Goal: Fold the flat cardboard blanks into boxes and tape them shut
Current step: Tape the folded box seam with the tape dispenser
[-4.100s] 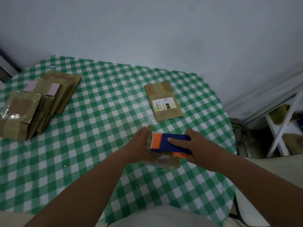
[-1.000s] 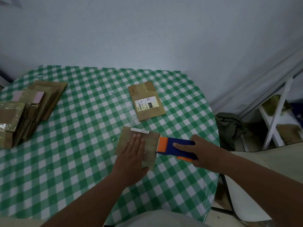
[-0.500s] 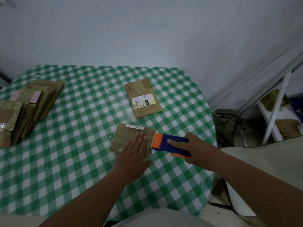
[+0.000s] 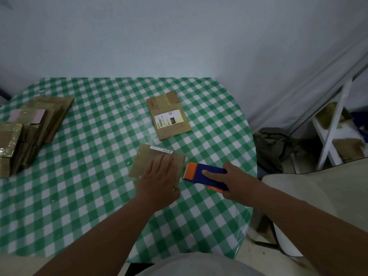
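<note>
A small brown cardboard box [image 4: 147,161], taped and glossy, lies flat on the green checked table [image 4: 85,176]. My left hand [image 4: 159,180] presses flat on its top with straight fingers. My right hand [image 4: 237,183] grips a blue and orange tape dispenser [image 4: 201,174], whose orange end sits at the box's right edge. A flat cardboard blank [image 4: 169,115] with a white label lies just beyond the box.
A stack of flat brown blanks [image 4: 29,128] sits at the table's left side. The table's rounded right edge [image 4: 253,156] drops to the floor, where a dark bag [image 4: 274,148], a white shelf frame [image 4: 334,128] and a pale chair [image 4: 298,186] stand.
Four seconds ago the dispenser lay over the box; it now sits at the right edge. My left hand moved from the box's side onto its top. In the last second, little changed.
</note>
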